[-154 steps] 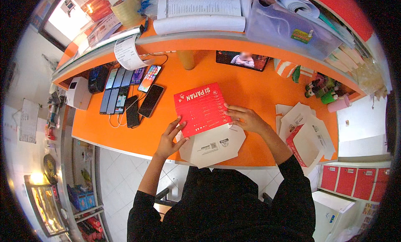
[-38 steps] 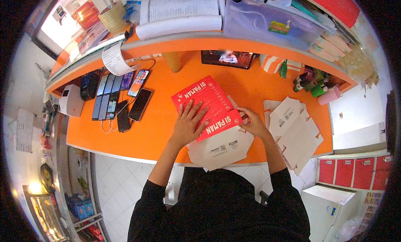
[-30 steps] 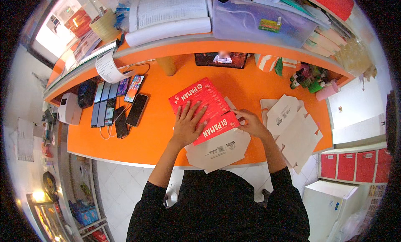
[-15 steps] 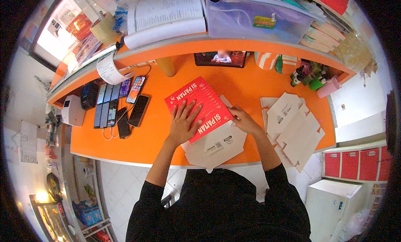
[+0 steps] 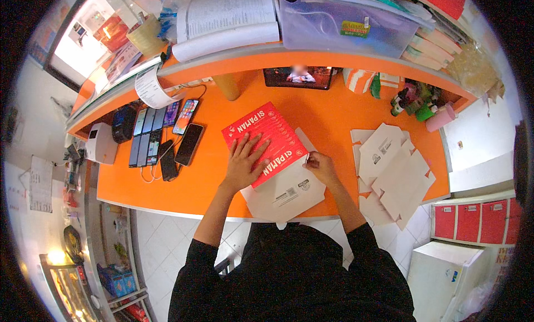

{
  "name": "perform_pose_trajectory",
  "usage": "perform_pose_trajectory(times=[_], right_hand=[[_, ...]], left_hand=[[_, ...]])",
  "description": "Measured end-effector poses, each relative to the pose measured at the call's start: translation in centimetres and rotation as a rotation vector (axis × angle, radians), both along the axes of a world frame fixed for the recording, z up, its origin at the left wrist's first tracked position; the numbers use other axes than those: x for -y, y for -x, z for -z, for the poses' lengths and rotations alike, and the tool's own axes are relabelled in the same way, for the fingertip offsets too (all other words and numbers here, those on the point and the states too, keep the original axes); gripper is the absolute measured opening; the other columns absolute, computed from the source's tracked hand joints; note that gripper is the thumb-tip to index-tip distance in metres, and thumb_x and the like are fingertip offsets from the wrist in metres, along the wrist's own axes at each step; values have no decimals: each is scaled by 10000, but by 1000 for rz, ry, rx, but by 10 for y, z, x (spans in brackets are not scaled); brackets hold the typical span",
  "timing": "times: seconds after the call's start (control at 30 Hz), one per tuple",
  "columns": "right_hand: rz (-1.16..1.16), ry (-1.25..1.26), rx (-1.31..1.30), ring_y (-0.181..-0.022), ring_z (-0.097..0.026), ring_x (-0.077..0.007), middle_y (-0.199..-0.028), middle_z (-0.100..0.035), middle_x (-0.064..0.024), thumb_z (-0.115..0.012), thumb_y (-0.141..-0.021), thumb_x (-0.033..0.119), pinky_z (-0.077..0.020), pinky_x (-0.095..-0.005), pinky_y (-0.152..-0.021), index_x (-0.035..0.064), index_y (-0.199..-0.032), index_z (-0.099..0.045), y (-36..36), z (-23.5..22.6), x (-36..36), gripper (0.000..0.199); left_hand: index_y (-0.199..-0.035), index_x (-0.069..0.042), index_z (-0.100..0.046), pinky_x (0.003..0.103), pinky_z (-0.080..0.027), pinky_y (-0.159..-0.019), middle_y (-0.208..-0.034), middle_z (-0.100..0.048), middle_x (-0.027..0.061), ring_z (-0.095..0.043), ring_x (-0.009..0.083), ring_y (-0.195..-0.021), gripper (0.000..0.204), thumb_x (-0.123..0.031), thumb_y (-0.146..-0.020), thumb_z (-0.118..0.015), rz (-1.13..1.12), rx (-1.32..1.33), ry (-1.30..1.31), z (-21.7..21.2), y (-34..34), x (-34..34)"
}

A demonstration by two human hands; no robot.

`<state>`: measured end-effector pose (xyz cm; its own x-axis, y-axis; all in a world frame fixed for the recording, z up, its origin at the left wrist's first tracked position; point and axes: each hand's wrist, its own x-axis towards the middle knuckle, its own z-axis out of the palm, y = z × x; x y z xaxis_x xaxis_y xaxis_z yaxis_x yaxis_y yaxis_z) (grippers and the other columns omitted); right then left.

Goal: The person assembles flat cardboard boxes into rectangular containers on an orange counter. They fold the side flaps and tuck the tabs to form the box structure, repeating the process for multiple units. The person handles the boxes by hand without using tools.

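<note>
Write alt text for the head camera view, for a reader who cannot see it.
A person presses the left hand flat on a red-printed flat cardboard box lying on an orange counter, while the right hand pinches its right edge. A stack of unfolded box blanks lies to the right, a row of phones to the left.

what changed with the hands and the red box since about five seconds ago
The left hand moved from the box's lower left edge onto the red panel and now presses flat on it. The right hand slid down from the panel to its right edge, fingers pinching the fold. The flat box blank stayed on the orange counter, as did the phones.
</note>
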<state>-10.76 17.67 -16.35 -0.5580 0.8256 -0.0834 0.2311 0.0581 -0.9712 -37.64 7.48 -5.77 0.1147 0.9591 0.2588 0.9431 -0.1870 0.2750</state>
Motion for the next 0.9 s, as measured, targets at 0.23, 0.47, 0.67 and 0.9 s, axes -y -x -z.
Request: perform_pose_trajectory(times=[0.23,0.47,0.67,0.9], right_hand=[[44,-97,-112,-1001,-651,-266,-1103,-675,-127,-729,-789,31,-516,-365,-901,14,-1218,-565,7,7,-7,460],[-224,-506,270,-977,-571,-384,-1089,-650,-191,-736,-793,216,-471,-469,-871,96,-1290,-556,14,-28,-10,541],[-157,-588,340,-907,-579,-339,-986,-655,-139,-765,-761,237,-491,-439,-806,94,-1176,-614,16,-13,0,464],[8,-562,379,-860,-614,-313,-911,-647,-160,-761,-781,311,-499,-452,-767,96,-1133,-613,24,10,3,437]], left_hand=[[-1387,-233,-516,527,-153,-1159,-1471,-421,84,-307,344,-1403,524,-429,-904,-574,37,9,-18,4,12,4],[-1423,14,-337,514,-265,-1119,-1433,-351,277,-357,381,-1350,834,-364,-800,-742,-208,725,-398,66,18,58],[-1400,43,-322,480,-430,-995,-1306,-484,277,-522,403,-1173,840,-381,-807,-738,-254,391,119,93,22,95],[-1391,33,-348,464,-486,-905,-1138,-601,265,-611,381,-1041,793,-348,-814,-736,-428,322,207,95,21,88]])
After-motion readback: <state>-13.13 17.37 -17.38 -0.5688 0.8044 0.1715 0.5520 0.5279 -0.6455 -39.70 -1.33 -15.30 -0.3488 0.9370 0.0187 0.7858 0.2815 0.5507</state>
